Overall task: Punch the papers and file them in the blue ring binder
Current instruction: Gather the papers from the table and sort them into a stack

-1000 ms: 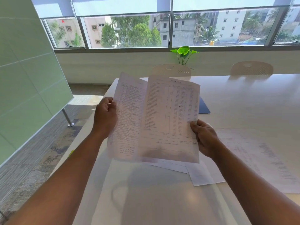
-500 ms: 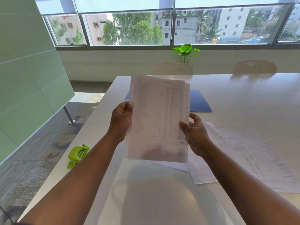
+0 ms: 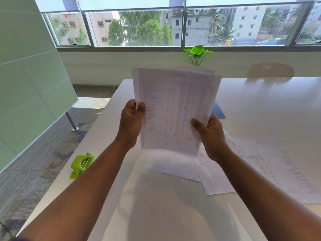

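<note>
I hold a stack of printed papers (image 3: pixel 175 108) upright above the white table (image 3: pixel 260 105). My left hand (image 3: pixel 131 122) grips the stack's left edge, thumb on the front. My right hand (image 3: pixel 211 134) grips its lower right edge, thumb across the front sheet. The sheets are nearly aligned, with the top edges slightly fanned. Only a corner of the blue ring binder (image 3: pixel 218 111) shows behind the stack, flat on the table. A green hole punch (image 3: pixel 81 165) lies on the table near its left edge, under my left forearm.
More printed sheets (image 3: pixel 271 162) lie spread on the table to the right and below the held stack. A beige chair (image 3: pixel 271 70) and a small green plant (image 3: pixel 198 53) stand at the far side. A glass partition (image 3: pixel 31 80) runs along the left.
The two fanned sheets have been brought together into one stack. My hands moved closer, and the stack now stands more upright and central. The view shifted, bringing the green punch into sight.
</note>
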{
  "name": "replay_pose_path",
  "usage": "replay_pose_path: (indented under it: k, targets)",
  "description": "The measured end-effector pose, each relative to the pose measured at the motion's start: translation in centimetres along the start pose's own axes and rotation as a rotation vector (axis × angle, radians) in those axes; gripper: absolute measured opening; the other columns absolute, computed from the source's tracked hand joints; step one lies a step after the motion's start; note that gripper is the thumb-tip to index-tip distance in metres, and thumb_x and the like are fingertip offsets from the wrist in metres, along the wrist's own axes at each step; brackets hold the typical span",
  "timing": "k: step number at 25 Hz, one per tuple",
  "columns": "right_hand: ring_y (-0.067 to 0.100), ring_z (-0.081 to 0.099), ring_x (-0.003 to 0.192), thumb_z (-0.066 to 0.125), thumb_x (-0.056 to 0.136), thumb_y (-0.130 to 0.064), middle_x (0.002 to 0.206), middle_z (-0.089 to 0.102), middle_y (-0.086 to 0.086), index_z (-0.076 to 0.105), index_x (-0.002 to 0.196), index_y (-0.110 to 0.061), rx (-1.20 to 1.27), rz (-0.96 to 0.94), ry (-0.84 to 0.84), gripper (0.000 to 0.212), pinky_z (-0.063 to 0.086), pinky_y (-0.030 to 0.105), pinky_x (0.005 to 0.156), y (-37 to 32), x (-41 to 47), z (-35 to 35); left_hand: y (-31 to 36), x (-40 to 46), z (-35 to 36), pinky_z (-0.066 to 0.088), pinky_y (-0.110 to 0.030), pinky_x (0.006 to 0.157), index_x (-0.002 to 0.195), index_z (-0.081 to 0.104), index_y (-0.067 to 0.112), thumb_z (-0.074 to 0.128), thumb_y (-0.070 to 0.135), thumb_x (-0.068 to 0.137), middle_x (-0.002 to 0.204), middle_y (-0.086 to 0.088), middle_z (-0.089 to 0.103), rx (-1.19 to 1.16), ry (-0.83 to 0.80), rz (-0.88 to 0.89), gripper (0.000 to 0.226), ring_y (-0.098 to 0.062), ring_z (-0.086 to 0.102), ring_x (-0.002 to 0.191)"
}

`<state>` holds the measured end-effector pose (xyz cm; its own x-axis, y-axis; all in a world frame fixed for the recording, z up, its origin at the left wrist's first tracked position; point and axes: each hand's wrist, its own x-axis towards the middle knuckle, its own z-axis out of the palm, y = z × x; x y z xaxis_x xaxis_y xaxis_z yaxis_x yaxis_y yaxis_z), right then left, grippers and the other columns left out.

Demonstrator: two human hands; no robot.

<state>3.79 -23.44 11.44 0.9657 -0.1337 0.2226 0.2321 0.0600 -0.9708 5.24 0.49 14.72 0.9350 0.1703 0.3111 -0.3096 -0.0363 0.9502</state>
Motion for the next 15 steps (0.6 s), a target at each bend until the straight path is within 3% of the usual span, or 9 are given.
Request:
replay_pose_path:
  k: [5,10,15]
  targets:
    - [0.018,0.073,0.099,0.067,0.096,-0.014,0.108,0.076,-0.009,0.069,0.109,-0.023,-0.131,0.111,-0.092,0.016,0.063,0.044,0.084,1.4,-0.9,0.2,-2.8,-1.9,0.2,0.062,-0.03,0.076,0.119,0.059,0.015,0.051,0.03,0.105,0.097,0.017,0.074,0.098,-0.08,-0.064,0.022,-0.014,0.072,0.091]
    - [0.017,0.074,0.089,0.065,0.098,-0.018,0.101,0.075,-0.013,0.069,0.101,-0.026,-0.177,0.055,-0.127,0.01,0.062,0.029,0.066,0.7,-0.8,0.6,-2.9,-1.8,-0.5,0.062,-0.027,0.073,0.121,0.06,0.013,0.055,0.027,0.103,0.102,0.013,0.074,0.065,-0.048,-0.027,0.023,-0.013,0.072,0.092]
    - [0.019,0.071,0.099,0.068,0.096,-0.014,0.106,0.073,-0.009,0.07,0.108,-0.024,-0.19,0.151,-0.129,0.016,0.063,0.04,0.082,2.1,-1.2,0.6,-4.8,-2.9,-0.4,0.061,-0.027,0.072,0.116,0.063,0.018,0.057,0.022,0.102,0.109,0.007,0.072,0.063,-0.073,-0.13,0.015,-0.021,0.071,0.098]
